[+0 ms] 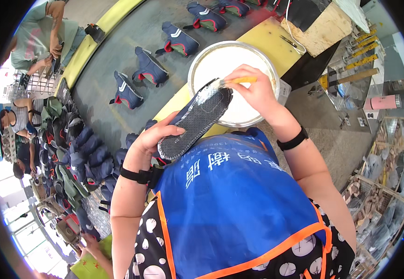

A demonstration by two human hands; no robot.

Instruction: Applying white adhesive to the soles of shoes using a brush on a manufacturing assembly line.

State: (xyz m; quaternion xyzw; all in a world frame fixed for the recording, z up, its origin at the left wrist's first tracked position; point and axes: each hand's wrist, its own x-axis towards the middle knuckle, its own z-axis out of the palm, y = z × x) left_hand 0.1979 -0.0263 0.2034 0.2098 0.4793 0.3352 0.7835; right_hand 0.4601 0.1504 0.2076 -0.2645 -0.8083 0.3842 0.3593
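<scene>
My left hand (157, 135) grips a shoe upper by its heel end, with the dark stitched underside (195, 122) turned up. My right hand (255, 86) is closed around the yellow handle of a brush (239, 80). The brush's bristles touch the toe end of that underside, where a white wet patch (208, 94) shows. Beneath and beyond the toe stands a round metal basin (193, 60) holding a white liquid. Most of the upper's body is hidden below its sole side.
Navy shoe uppers (127, 90) stand in a row on the grey conveyor belt (104, 102) ahead. Many more are heaped at the left (88, 153). Other people (43, 32) work at the far left. A shelf with tools and a pink bottle (383, 102) is at the right.
</scene>
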